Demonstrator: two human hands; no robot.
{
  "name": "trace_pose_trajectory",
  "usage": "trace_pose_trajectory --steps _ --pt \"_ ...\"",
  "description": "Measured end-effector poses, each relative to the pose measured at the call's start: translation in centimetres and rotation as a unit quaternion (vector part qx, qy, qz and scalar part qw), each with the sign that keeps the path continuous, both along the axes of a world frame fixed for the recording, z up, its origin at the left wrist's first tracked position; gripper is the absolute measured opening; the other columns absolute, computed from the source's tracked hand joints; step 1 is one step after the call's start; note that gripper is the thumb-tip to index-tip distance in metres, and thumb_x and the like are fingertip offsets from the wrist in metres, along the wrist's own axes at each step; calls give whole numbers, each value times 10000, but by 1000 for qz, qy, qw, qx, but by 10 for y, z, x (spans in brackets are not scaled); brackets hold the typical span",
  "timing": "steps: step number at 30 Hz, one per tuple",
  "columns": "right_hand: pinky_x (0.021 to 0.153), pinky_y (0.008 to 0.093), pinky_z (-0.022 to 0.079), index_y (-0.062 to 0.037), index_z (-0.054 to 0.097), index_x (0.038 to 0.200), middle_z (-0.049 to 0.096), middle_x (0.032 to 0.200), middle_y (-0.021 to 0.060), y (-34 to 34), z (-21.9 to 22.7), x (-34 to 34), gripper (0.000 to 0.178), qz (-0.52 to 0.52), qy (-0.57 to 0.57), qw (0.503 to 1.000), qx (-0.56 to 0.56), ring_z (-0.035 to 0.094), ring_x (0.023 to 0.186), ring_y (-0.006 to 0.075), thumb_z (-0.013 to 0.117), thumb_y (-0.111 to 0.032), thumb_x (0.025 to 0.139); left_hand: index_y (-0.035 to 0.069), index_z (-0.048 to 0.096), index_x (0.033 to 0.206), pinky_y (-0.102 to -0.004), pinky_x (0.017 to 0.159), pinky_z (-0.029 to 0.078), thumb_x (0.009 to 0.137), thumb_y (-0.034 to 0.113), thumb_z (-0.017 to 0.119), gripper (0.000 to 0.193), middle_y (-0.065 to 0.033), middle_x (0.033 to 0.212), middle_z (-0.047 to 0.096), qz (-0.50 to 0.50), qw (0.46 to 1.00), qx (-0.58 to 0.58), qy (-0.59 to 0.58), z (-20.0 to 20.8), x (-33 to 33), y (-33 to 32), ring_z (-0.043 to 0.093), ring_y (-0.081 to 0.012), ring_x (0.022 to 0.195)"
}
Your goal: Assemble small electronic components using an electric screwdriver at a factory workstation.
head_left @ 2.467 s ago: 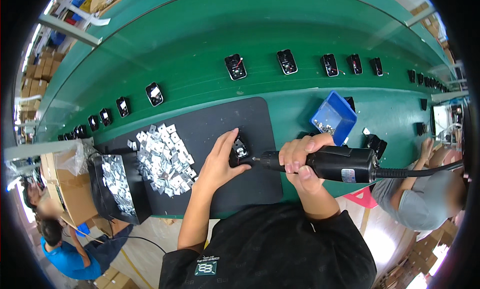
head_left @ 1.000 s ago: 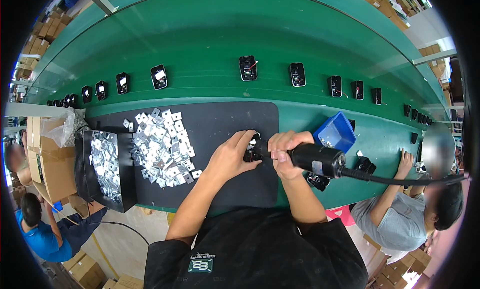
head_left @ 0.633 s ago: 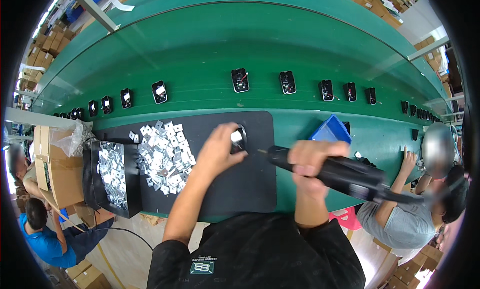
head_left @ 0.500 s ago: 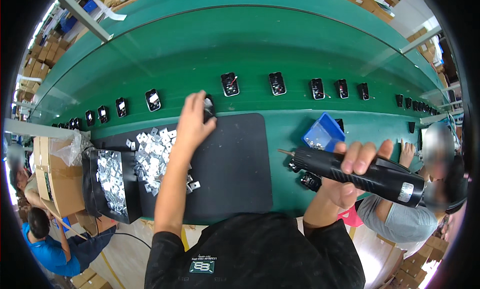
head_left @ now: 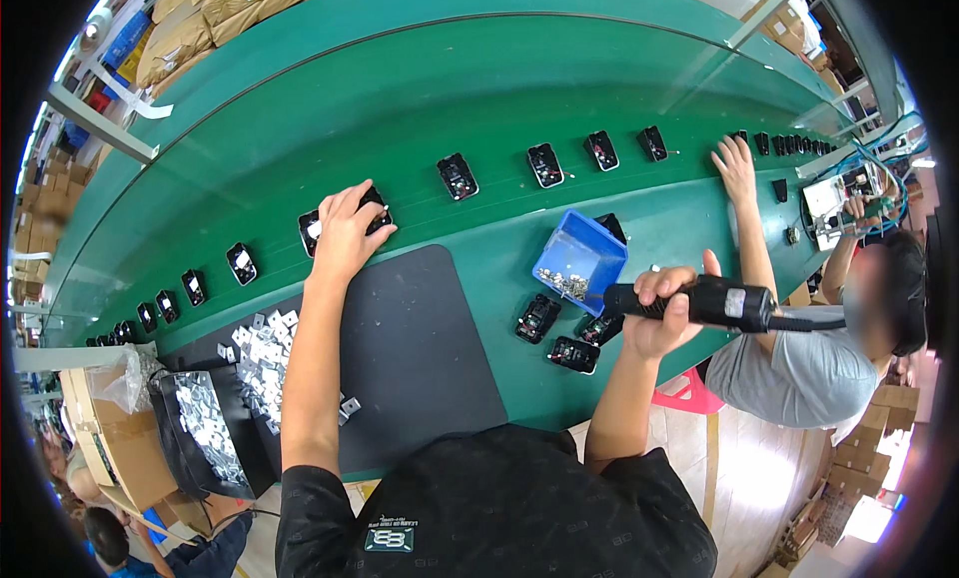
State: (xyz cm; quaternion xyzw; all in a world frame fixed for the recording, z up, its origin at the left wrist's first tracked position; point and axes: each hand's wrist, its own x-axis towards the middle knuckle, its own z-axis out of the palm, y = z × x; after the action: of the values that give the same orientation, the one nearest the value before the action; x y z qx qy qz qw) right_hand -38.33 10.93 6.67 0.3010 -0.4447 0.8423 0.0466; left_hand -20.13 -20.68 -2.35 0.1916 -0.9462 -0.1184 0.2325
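My left hand (head_left: 345,228) is over the green belt, its fingers and thumb closed round a small black casing (head_left: 374,210). Right beside that lies another black casing with a white piece in it (head_left: 311,232), partly behind my fingers. In my right hand (head_left: 663,313) I grip a black electric screwdriver (head_left: 734,303), held roughly level. Its front end points left at the near right corner of a blue bin (head_left: 609,263), where small metal screws (head_left: 567,282) lie. The tip of the bit is hard to make out.
Black casings (head_left: 458,176) stand in a row along the belt. Several more (head_left: 574,354) lie near the blue bin. Metal plates (head_left: 265,363) are heaped on a black mat (head_left: 410,348), beside a black box of plates (head_left: 213,428). A co-worker's arm (head_left: 744,183) reaches the belt at right.
The view has shifted. My left hand has moved the casing left, beside the one with the white piece. My right hand has brought the screwdriver's front end to the blue bin.
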Motion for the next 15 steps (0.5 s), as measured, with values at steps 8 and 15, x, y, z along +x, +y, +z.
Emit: trace_pose_trajectory --steps 8,15 --pt "518 277 450 31 328 1278 524 678 59 -21 -28 -14 612 -30 -28 998 37 507 528 139 668 -55 777 78 632 750 -417 856 364 565 208 783 271 -160 1242 542 -81 997 16 6 51 74 108 536 -299 1090" --pt "525 258 455 27 331 1276 531 672 53 -50 -47 -6 608 -26 -43 991 126 511 533 133 651 13 760 101 632 852 -427 900 343 586 178 771 309 -99 1286 510 -39 993 106 -27 33 112 147 478 -275 1165"
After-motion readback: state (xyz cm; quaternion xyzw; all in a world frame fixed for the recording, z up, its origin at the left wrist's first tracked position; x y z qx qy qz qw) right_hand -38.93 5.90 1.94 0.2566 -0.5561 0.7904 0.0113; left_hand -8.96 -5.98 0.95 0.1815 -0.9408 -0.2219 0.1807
